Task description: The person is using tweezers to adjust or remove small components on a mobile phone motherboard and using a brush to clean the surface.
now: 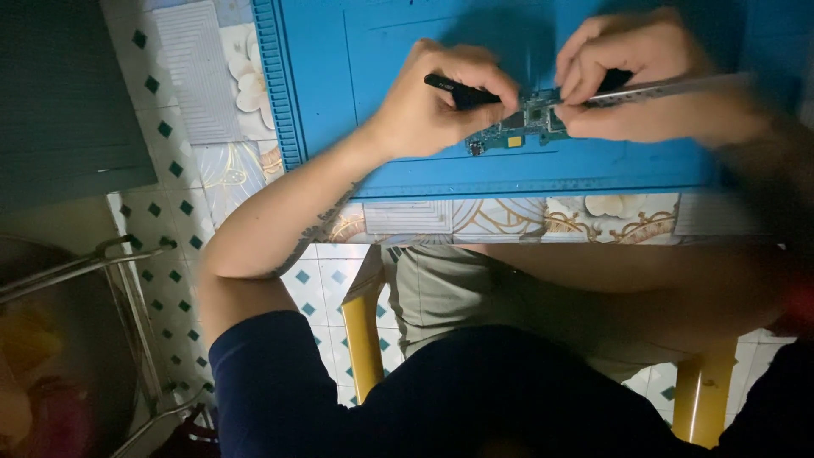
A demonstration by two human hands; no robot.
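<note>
Dark-sleeved arms reach to a circuit board [524, 127] between left hand [437, 97], clamped on black tool [462, 89], and right hand [632, 80], clamped on metal tweezers [670, 87].

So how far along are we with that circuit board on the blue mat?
Done: the bare green circuit board lies out of any housing on the blue work mat. In hand: the left hand holds a black tool to the board, and the right hand brings in a silver tool while pinning the board's edge. Left: no removed parts or screws show, so the work looks mid-way at most.

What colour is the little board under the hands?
Green circuit board, on the blue mat; the head view shows it best.
</note>
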